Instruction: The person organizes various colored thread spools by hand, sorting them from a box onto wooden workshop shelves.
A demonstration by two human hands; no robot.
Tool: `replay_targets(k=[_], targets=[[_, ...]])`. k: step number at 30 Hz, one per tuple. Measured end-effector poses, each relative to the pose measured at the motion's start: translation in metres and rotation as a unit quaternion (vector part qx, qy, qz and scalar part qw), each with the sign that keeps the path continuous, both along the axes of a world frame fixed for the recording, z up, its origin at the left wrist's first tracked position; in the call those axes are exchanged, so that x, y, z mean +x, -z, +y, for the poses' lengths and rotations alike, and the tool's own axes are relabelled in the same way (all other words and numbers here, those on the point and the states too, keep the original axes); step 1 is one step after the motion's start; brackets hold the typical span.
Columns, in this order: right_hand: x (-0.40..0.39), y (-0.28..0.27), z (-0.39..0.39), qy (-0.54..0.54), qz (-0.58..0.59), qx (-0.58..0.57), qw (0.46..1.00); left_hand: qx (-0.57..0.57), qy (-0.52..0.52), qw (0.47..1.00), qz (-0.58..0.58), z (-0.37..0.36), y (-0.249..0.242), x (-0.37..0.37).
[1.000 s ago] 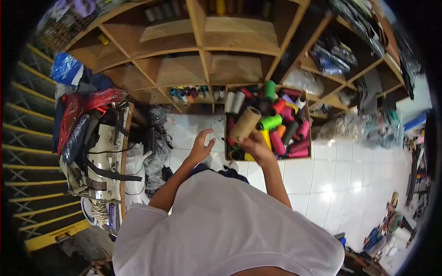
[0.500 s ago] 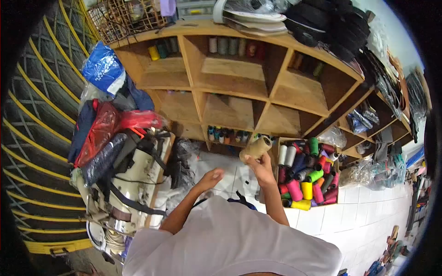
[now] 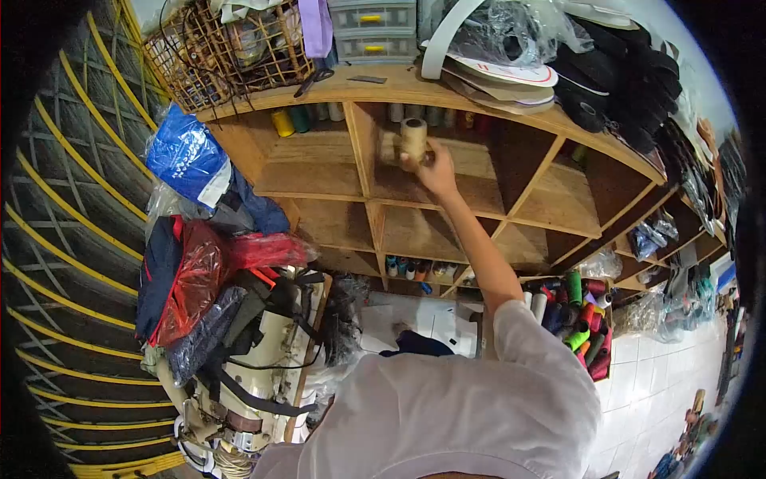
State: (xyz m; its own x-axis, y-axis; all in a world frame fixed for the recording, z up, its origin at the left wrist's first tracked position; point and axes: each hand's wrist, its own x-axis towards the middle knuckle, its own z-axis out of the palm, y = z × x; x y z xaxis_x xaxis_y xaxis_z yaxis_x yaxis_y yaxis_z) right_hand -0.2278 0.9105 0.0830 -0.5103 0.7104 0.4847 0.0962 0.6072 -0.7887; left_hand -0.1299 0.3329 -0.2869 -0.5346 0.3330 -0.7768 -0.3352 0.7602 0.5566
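My right hand point(image 3: 436, 169) is closed around a beige thread spool point(image 3: 413, 140), held upright at the upper middle compartment of the wooden shelf point(image 3: 363, 152). Behind it, a row of spools point(image 3: 435, 115) stands at the back of that compartment. My left hand is out of view. To the right of my arm, a box of colourful thread spools point(image 3: 581, 319) sits on the floor, partly hidden by my sleeve.
A sewing machine point(image 3: 267, 351) with bagged clothes point(image 3: 199, 271) stands at the left. On the shelf top are a wire basket point(image 3: 231, 56), small drawers point(image 3: 373, 32) and black rolls point(image 3: 614, 72). Small spools point(image 3: 415, 268) line the bottom compartment.
My right hand has moved up and forward with the beige spool, from beside the box to the upper shelf. My left hand has left the view. The camera view has shifted.
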Motion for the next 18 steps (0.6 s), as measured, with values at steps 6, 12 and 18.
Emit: replay_targets(k=[6, 12, 18], targets=[[-0.106, 0.035, 0.077, 0.053, -0.218, -0.013, 0.974, -0.006, -0.063, 0.998, -0.024, 0.010, -0.012, 0.008], [-0.160, 0.074, 0.121, 0.050, -0.193, 0.137, 0.970, -0.002, -0.105, 0.994, -0.026, 0.013, -0.025, 0.019], [-0.170, 0.088, 0.135, 0.018, -0.229, 0.102, 0.968, -0.004, -0.141, 0.990, -0.029, 0.015, -0.028, 0.041]])
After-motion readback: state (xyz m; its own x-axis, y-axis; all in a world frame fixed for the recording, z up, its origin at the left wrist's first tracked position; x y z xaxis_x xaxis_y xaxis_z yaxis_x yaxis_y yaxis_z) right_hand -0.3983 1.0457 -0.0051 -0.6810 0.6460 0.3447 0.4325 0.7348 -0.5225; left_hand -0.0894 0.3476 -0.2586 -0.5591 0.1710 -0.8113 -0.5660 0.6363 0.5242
